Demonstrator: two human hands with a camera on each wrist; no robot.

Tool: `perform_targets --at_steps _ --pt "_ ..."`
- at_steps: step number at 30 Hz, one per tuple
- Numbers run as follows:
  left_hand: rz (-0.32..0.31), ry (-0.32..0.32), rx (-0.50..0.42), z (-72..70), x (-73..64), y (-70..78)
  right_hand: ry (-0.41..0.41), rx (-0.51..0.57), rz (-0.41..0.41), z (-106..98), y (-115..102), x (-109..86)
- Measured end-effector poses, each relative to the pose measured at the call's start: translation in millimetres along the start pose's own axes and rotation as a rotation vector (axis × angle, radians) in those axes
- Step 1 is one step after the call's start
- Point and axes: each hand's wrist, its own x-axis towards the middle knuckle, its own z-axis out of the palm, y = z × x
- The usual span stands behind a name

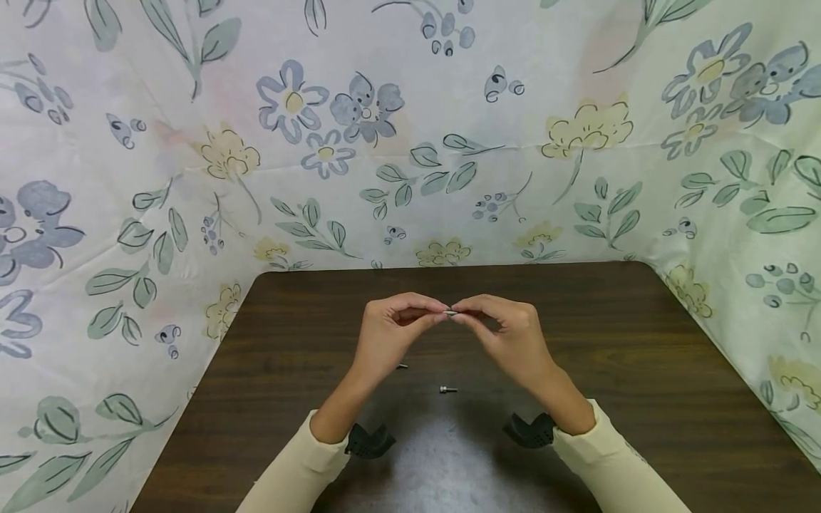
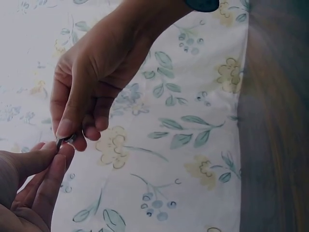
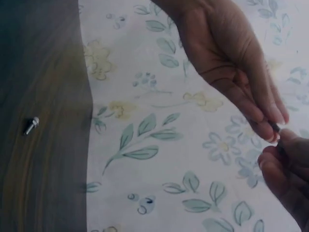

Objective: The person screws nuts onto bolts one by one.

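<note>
Metal piece [image 1: 451, 312] held up between fingers, end state unreadable

Head: left hand [image 1: 388, 331] and right hand [image 1: 516, 331] meet above the table [image 1: 288, 342], each pinching the piece by fingertips. Reads as mid-step; neither hand has let go. Fingers cover most of it, so can't tell whether it's one part or two mated. Not picked up: a screw [image 1: 447, 390] lying on the table, plus a second small piece [image 1: 402, 366] half hidden by the left wrist. Dark wrist mounts [image 1: 370, 442] hang inboard of the sleeves [image 1: 308, 463]. Floral cloth [image 1: 385, 178] behind the table.

Left wrist: both hands' fingers closed on the piece; a dark sliver and a shiny bit show between them. Too small to judge fit.

Right wrist: same two-handed pinch, fingertips blocking the contact. One screw-like part [image 3: 32, 125] on the table, well apart from the hands; can't say which loose one.
</note>
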Motion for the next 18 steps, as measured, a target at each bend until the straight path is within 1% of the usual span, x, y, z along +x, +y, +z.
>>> perform_targets --at_steps 5,8,12,18 --pt "0.008 0.019 0.008 1.5 -1.0 1.3 0.007 0.079 0.012 2.1 1.6 -1.5" --pt "0.017 0.032 0.014 1.7 -1.1 2.8 -0.001 0.107 0.014 2.6 0.9 -1.2" --pt "0.019 0.040 0.013 1.1 -0.8 4.3 -0.010 0.102 0.032 1.9 -1.0 -0.5" --pt "0.033 0.031 0.026 0.7 -0.7 5.4 -0.004 0.086 0.054 0.7 -1.7 -0.9"
